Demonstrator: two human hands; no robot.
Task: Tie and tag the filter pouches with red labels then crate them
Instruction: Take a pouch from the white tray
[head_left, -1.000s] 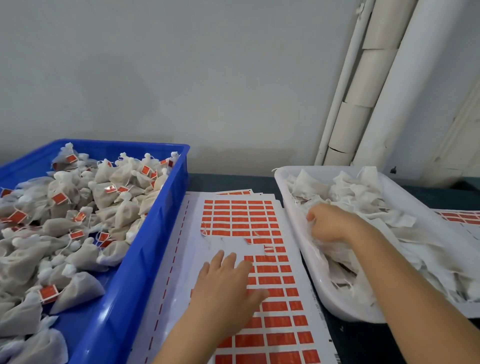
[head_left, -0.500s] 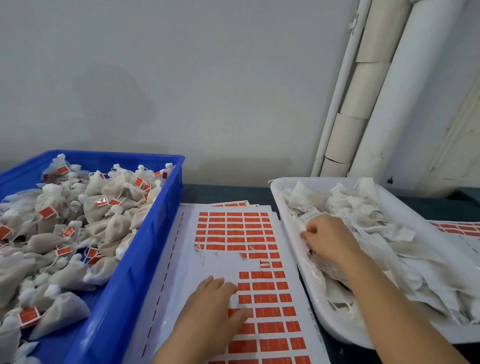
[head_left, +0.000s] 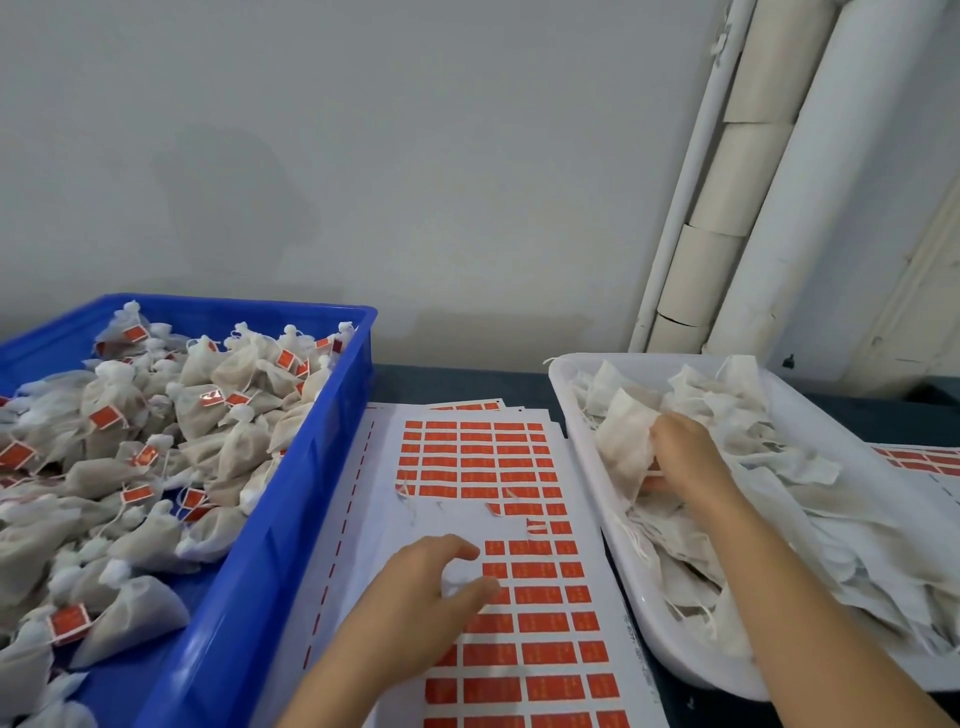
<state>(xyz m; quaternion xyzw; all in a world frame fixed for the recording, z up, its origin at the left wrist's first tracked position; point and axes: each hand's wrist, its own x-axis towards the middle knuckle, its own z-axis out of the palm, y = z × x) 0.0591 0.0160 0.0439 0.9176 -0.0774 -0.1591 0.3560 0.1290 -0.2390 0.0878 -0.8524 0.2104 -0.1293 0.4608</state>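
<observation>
Filter pouch (head_left: 626, 441) pinched in right grip (head_left: 685, 460), inside white tray (head_left: 691, 665).

A small packing workshop: blue crate (head_left: 291, 519) of tagged pouches (head_left: 228, 452), label sheets (head_left: 467, 457), bare wall (head_left: 363, 156) with pipes (head_left: 810, 208).

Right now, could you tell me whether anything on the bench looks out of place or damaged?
Only on the label sheet: at the edge of its peeled bare patch, a few red labels sit half-lifted and curled, with ragged scraps nearby. Nothing looks spilled from the blue crate or white tray.
</observation>
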